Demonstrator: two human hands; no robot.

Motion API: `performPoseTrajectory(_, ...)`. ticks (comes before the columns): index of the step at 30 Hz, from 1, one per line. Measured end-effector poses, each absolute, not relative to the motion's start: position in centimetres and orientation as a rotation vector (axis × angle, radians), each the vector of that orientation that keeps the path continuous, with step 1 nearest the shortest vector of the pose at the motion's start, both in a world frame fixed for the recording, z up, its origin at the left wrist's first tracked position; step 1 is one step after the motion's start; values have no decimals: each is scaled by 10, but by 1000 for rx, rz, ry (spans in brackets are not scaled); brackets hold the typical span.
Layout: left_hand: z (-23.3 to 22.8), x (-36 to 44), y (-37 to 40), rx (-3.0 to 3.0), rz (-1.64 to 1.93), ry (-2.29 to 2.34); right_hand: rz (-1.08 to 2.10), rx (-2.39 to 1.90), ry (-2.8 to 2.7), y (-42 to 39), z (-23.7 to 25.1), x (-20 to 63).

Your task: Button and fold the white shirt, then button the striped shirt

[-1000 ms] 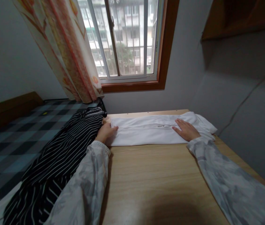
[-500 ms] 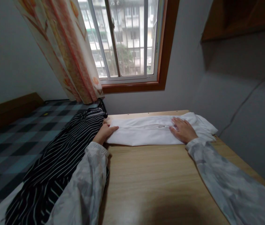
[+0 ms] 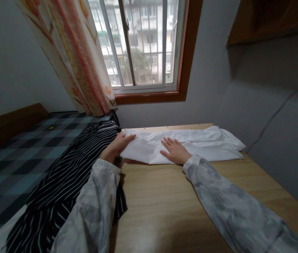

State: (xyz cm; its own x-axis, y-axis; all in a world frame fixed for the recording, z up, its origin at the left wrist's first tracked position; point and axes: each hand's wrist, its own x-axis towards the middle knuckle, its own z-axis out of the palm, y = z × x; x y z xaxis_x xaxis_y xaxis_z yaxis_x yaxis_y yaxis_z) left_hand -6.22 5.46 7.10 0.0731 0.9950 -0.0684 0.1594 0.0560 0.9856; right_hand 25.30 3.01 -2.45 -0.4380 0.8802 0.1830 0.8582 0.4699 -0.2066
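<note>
A folded white garment lies in a long strip across the far end of the wooden table; its exact kind does not show. My left hand grips its left end, thumb on top and fingers underneath, and that end is lifted slightly. Flat on the middle of the cloth rests my right hand, fingers spread. Black clothing with white stripes lies beside my left forearm, along the table's left side and partly under my sleeve.
To the left is a bed with a checked cover. A flowered curtain hangs by the window beyond the table. On the right wall are a wooden shelf and a cable.
My right hand has slid left along the white garment, from near its right end to its middle. My left hand has raised the left end a little and shifted slightly.
</note>
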Motion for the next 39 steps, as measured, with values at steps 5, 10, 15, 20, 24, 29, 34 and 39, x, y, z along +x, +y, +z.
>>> performPoseTrajectory(5, 92, -29, 46, 1315, 867, 781, 639, -1235, -2165, 43, -30, 266)
performPoseTrajectory(10, 46, 29, 37, 1667, 943, 698, 1165, -895, -1647, 55, -21, 272)
performPoseTrajectory(15, 0, 57, 15, 2239, 921, 848, 1573, -754, -1114, 54, -8, 280)
performPoseTrajectory(20, -4, 54, 9, 2563, 721, 868, 1521, -931, -1133, 57, -9, 291)
performPoseTrajectory(24, -2, 54, 7, 2661, 665, 817, 1254, -1149, -1318, 69, -12, 306)
performPoseTrajectory(29, -2, 55, 6, 2539, 839, 832, 872, -1238, -1475, 80, -20, 322)
performPoseTrajectory(34, -11, 49, 23, 2241, 1151, 1162, 574, -1336, -1537, 81, -22, 326)
performPoseTrajectory(39, -15, 45, 32, 2159, 1212, 1193, 449, -1429, -1476, 78, -23, 329)
